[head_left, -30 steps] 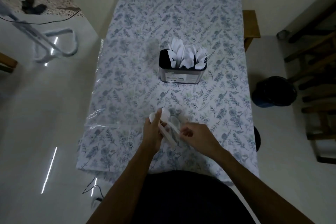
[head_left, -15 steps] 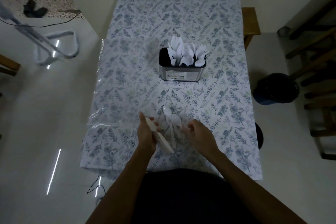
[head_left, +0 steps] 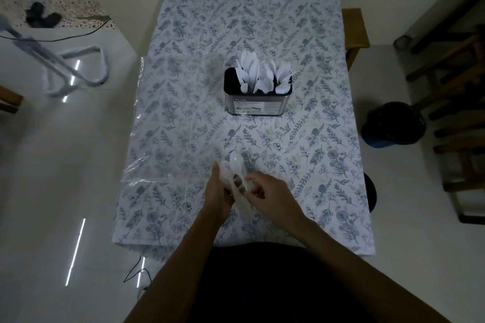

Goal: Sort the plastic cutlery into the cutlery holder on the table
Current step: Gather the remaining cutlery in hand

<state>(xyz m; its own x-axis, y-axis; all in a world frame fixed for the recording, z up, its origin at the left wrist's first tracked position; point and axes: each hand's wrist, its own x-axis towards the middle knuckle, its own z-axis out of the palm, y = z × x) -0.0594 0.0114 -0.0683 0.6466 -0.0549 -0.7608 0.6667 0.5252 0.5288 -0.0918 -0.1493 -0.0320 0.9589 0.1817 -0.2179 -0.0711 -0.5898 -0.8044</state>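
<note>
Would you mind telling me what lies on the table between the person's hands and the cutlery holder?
Nothing: in the head view, only bare floral tablecloth lies between the cutlery holder and the left hand and right hand, which grip clear spoons.

At your twelve o'clock on the table stands the dark metal cutlery holder with a label on its near face (head_left: 257, 105), upright. White plastic knives, spoons and forks (head_left: 262, 75) stick up out of it, knives towards nine o'clock, forks towards three; its far left section looks bare. Close in front of you, a small bunch of clear plastic spoons (head_left: 236, 173) points bowls-first towards twelve, gripped between your hands.
</note>
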